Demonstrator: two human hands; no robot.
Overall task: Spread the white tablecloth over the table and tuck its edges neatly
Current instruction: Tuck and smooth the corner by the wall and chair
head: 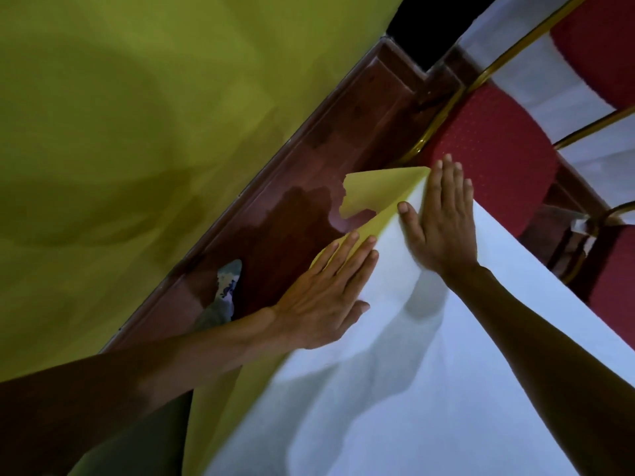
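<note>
The white tablecloth (429, 389) covers the table at lower right, its top smooth with soft shadows. A yellow-green cloth (374, 192) hangs below its edge and pokes out at the table's corner. My left hand (323, 293) lies flat, fingers together, across the cloth's left edge near the corner. My right hand (439, 218) presses flat on the white cloth right at the corner, fingers pointing away from me. Neither hand grips anything.
A yellow-green wall (137, 132) fills the left side, with a dark red-brown skirting and floor strip (292, 207) beside the table. Red padded chairs with gold frames (498, 159) stand close past the corner, at upper right. My foot (226, 290) shows on the floor.
</note>
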